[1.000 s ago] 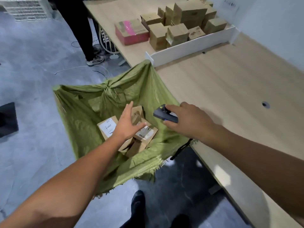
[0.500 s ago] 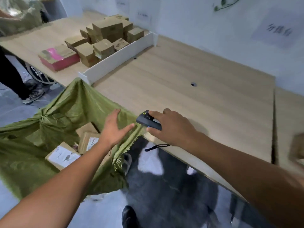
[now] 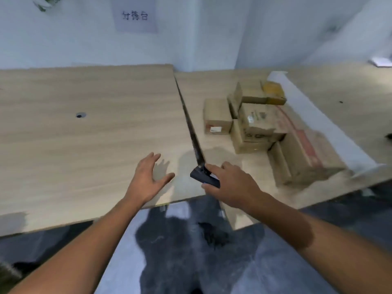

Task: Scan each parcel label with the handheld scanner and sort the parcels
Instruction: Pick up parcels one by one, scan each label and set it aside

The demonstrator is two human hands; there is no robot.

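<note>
The right hand (image 3: pixel 231 185) holds the scanner (image 3: pixel 204 177), its fingers wrapped around the dark body. The scanner's long axis runs from lower right to upper left, and the free end that sticks out past the fingers points up and left, toward the dark gap (image 3: pixel 188 122) between the two tabletops. It hangs just above the near edge of the surface (image 3: pixel 84 145), right where that gap meets the edge.

The left hand (image 3: pixel 148 179) is empty, palm down, fingers spread wide, over the left tabletop close to its near edge and a little apart from the scanner.

The parcels (image 3: pixel 261 128), brown cardboard boxes, sit in a loose cluster on the right tabletop, well beyond and to the right of the scanner. Some stand on edge, some lie flat; a few show small labels, too blurred to read. A long white board (image 3: pixel 318 115) lies along their far side, running diagonally.

The left tabletop is bare wood with one small round hole (image 3: pixel 80 115), so there is open room there. A paper sign (image 3: pixel 135 15) hangs on the wall behind. Grey floor (image 3: pixel 191 262) shows between the arms, below the surface's edge.
</note>
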